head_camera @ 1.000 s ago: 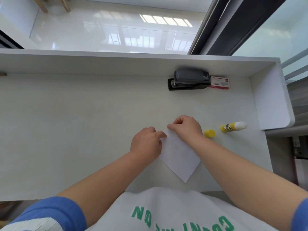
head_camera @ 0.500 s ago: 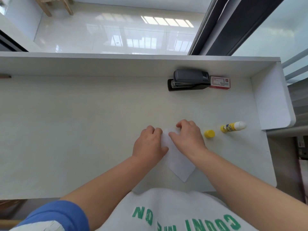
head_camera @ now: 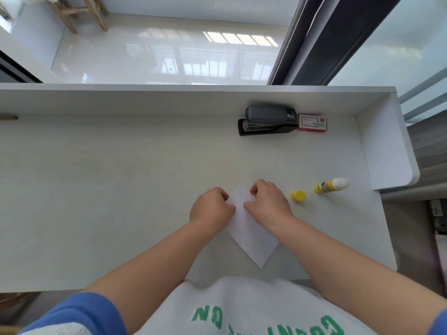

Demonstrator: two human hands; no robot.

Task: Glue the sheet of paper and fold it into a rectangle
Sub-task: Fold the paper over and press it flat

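A white sheet of paper lies folded and turned cornerwise on the white desk, one corner pointing at me. My left hand pinches its left edge with curled fingers. My right hand pinches its right edge, the thumb on top of the sheet. A folded flap of the paper stands up a little between the two hands. The open glue stick lies on its side to the right, and its yellow cap stands beside it.
A dark stapler and a small red-and-white staple box sit against the desk's raised back wall. A white side panel closes the right end. The desk's front edge runs just before my body.
Both hands have drawn closer together on the paper's far end. The far corner has been brought over and now shows between the hands. The view has tilted slightly.
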